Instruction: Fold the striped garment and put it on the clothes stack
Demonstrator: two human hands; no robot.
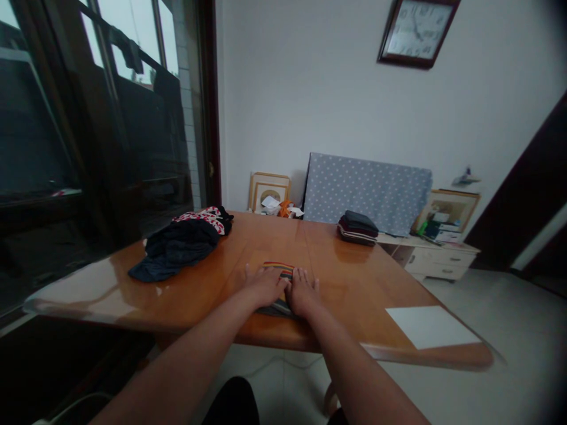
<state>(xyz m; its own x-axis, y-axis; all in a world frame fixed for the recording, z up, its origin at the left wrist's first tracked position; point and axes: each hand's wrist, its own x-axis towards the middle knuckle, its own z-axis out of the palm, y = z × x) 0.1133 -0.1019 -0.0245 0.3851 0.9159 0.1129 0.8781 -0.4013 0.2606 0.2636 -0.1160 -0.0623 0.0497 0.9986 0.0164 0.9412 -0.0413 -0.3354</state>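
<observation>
**Both hands flat on striped cloth, mid-table**

L hand (264, 284) & R hand (302, 290) lie side by side, palms down, on a small folded striped cloth (279, 270) w/ orange, yellow & dark bands. Fingers of both are stretched out flat and a little spread, pointing away from the person; thumbs meet or nearly meet in the middle. Nothing is gripped: the hands press on the cloth, not closed around it. Most of the cloth is hidden under the hands; its far edge shows beyond the fingertips and a dark bit shows near the wrists.

The cloth sits on a glossy wooden table (354, 277), roughly centre, nearer the person's edge than the far one.

Other stuff on the table:
- Far left: loose heap of dark clothes (177, 251), w/ a red-and-white patterned piece (206, 216) on its far end. Well apart from the hands.
- Far right side: neat stack of folded dark garments (358, 228), near the far edge.
- Near right corner: white sheet (432, 326), lying flat, close to the table edge.

Behind the table: a polka-dot grey panel (367, 190) leans on the white wall, picture frames (269, 190) on either side of it, small clutter in front of the left frame. A low white drawer unit (436, 260) stands to the right w/ boxes on top. Wall clock (416, 29) up high, cut off by the top edge. Dark glass door (88, 147) to the left.
</observation>
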